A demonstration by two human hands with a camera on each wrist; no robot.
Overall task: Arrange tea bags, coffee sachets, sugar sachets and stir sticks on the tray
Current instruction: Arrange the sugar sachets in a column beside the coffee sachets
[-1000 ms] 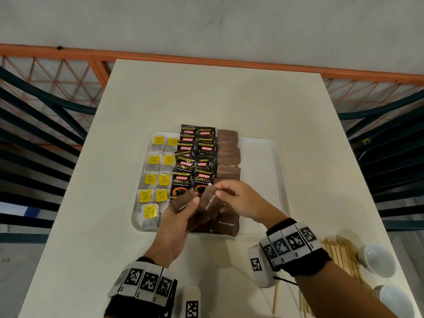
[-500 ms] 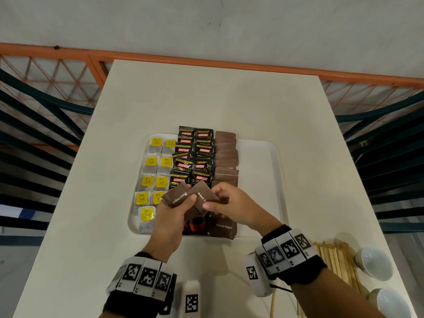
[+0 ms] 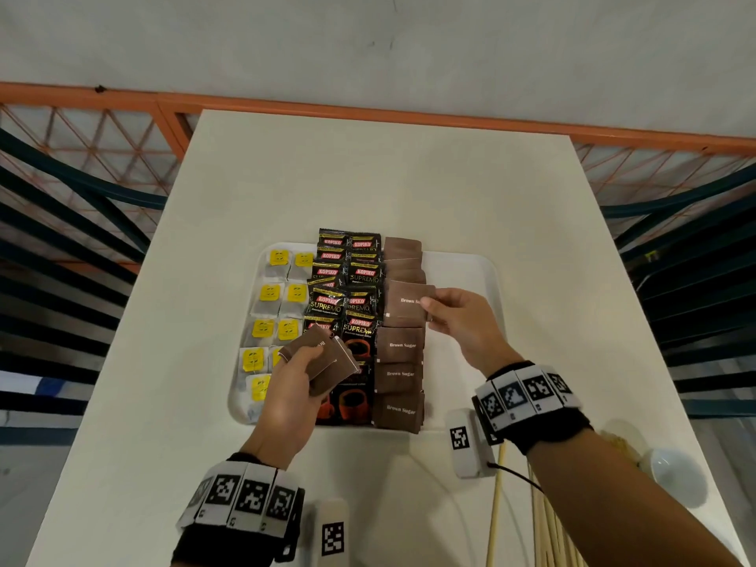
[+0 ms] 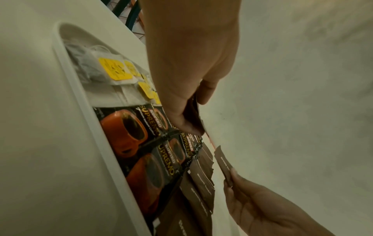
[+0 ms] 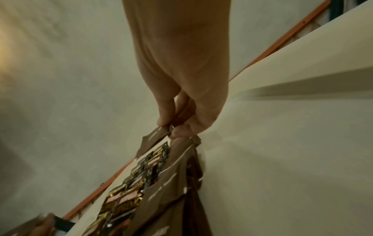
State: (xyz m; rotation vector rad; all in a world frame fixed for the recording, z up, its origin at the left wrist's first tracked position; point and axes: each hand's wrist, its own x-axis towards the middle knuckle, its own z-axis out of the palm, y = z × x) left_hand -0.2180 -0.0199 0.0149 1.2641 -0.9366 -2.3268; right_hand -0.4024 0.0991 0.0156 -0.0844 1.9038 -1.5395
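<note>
- The right hand (image 3: 462,321) pinches one Brown Sugar sachet (image 3: 409,302) by its right edge, just over the brown sugar column (image 3: 401,362) on the white tray (image 3: 462,268). It looks set to land on the middle of that column; I'd guess it could come down askew, since the pinch is on one edge only and the free end hangs loose.
- The left hand (image 3: 296,376) grips a small fan of spare sugar sachets (image 3: 327,362), held above the near end of the Kopiko Supremo coffee sachets (image 3: 347,288). They are splayed, not squared up, so one might slip out and drop onto the coffee rows.
- The sugar column already overlaps like roof tiles. Pressing the new sachet in could push its neighbours out of line or nudge them against the coffee sachets, which touch the column's left side.
- The tea bags (image 3: 282,296) with yellow tags lie in two rows at the tray's left, apart from both hands, and look safe.
- The wooden stir sticks (image 3: 544,525) lie on the table (image 3: 368,178) near the right forearm, not yet on the tray; a careless sweep of that arm could scatter them towards the white cup (image 3: 673,472) beside them.
</note>
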